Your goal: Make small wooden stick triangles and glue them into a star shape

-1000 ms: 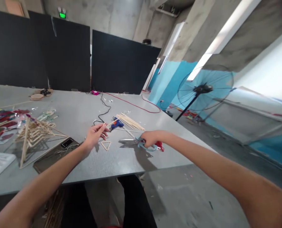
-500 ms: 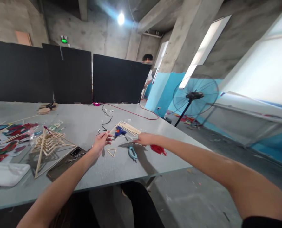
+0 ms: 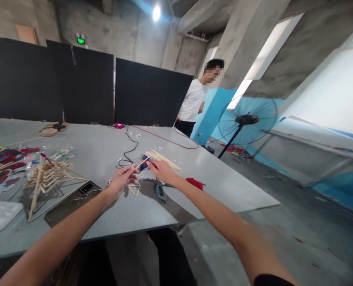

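My left hand [image 3: 123, 178] is closed around a thin wooden stick [image 3: 141, 163], which slants up to the right. My right hand [image 3: 161, 170] has its fingers drawn together by the stick's far end, over the blue glue gun [image 3: 145, 162]; what they grip, if anything, is hidden. A small triangle of sticks [image 3: 134, 190] lies on the table just below my left hand. Scissors with blue-grey handles [image 3: 161, 192] rest under my right wrist, partly covered. Behind my right hand lies a bundle of wooden sticks [image 3: 167, 159].
Red yarn [image 3: 195, 183] lies right of my forearm. To the left stand a stick pyramid frame [image 3: 49, 178], a dark board with a phone [image 3: 87, 187] and a white tray [image 3: 0, 214]. A black cable [image 3: 131, 149] crosses the table [image 3: 224, 190]. Beyond are black panels [image 3: 152, 93], a person [image 3: 194, 99] and a fan [image 3: 246, 120].
My right hand has moved left from the near end of the stick bundle to the glue gun and held stick. The person behind the panel has come further into view.
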The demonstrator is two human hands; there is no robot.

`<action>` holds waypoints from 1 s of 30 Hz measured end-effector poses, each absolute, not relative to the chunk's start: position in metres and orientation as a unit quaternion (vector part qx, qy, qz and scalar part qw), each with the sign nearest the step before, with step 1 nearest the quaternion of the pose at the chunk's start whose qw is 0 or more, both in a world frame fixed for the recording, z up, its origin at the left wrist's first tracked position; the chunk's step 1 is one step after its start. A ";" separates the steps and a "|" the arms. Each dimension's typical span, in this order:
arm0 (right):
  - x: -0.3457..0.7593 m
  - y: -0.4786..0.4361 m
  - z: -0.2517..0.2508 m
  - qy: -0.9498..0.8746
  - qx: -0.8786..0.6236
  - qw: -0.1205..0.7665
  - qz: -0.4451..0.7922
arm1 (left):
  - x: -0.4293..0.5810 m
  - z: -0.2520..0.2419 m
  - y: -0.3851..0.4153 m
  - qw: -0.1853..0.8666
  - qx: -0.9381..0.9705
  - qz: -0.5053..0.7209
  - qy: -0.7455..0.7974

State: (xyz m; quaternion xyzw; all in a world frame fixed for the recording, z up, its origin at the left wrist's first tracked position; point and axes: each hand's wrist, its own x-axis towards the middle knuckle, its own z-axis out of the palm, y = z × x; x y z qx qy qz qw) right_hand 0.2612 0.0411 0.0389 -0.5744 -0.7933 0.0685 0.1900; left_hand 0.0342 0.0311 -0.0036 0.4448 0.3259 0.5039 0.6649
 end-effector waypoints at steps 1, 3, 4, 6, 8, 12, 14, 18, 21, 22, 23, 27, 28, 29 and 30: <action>0.253 0.043 0.037 -0.793 -0.557 0.224 0.102 | 0.035 -0.003 0.030 0.665 0.444 0.501 0.330; 0.239 0.048 0.034 -0.787 -0.523 0.283 0.167 | 0.036 -0.002 0.028 0.667 0.446 0.494 0.334; 0.234 0.051 0.031 -0.781 -0.507 0.308 0.196 | 0.037 -0.001 0.026 0.669 0.453 0.487 0.331; 0.229 0.057 0.026 -0.760 -0.474 0.359 0.263 | 0.038 0.001 0.024 0.678 0.475 0.463 0.315; 0.228 0.059 0.020 -0.724 -0.437 0.402 0.350 | 0.038 0.003 0.021 0.692 0.494 0.430 0.304; 0.234 0.049 0.010 -0.670 -0.390 0.413 0.477 | 0.039 0.004 0.016 0.702 0.517 0.375 0.314; 0.235 0.042 0.008 -0.652 -0.380 0.438 0.489 | 0.041 0.005 0.014 0.705 0.532 0.347 0.315; 0.233 0.033 0.006 -0.616 -0.334 0.506 0.503 | 0.044 0.006 0.009 0.708 0.535 0.331 0.320; 0.230 0.030 0.004 -0.610 -0.317 0.519 0.507 | 0.046 0.008 0.008 0.688 0.548 0.342 0.331; 0.230 0.030 0.004 -0.612 -0.316 0.518 0.507 | 0.047 0.009 0.008 0.677 0.557 0.345 0.335; 0.229 0.029 0.003 -0.614 -0.316 0.517 0.506 | 0.047 0.009 0.008 0.668 0.564 0.348 0.338; 0.229 0.028 0.005 -0.597 -0.319 0.520 0.521 | 0.045 0.010 0.010 0.650 0.579 0.352 0.345; 0.230 0.028 0.006 -0.590 -0.321 0.519 0.528 | 0.045 0.011 0.010 0.650 0.579 0.351 0.345; 0.230 0.029 0.006 -0.584 -0.323 0.518 0.535 | 0.044 0.011 0.010 0.651 0.580 0.349 0.343; 0.230 0.029 0.007 -0.579 -0.325 0.516 0.540 | 0.043 0.010 0.011 0.653 0.581 0.348 0.340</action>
